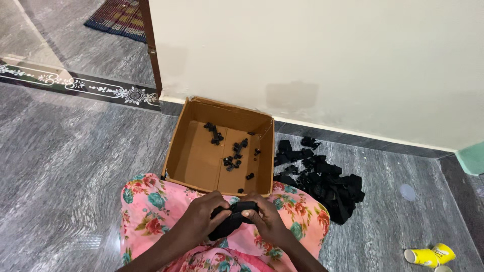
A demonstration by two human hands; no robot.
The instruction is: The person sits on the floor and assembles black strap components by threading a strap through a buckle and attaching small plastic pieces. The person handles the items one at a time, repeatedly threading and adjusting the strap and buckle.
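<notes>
Both my hands meet over my lap on pink flowered cloth (146,211). My left hand (204,216) and my right hand (264,219) together grip one black strap piece (233,220), held between the fingers of both. Just beyond my hands stands an open cardboard box (194,151) with several small black plastic parts (234,153) scattered on its bottom. A heap of black straps (322,179) lies on the floor to the right of the box.
A cream wall (327,60) rises right behind the box. Grey marble floor (65,166) spreads to the left, with a patterned border strip (101,88) and a doorway with a woven mat (116,17). Yellow paper cups (428,256) lie at lower right.
</notes>
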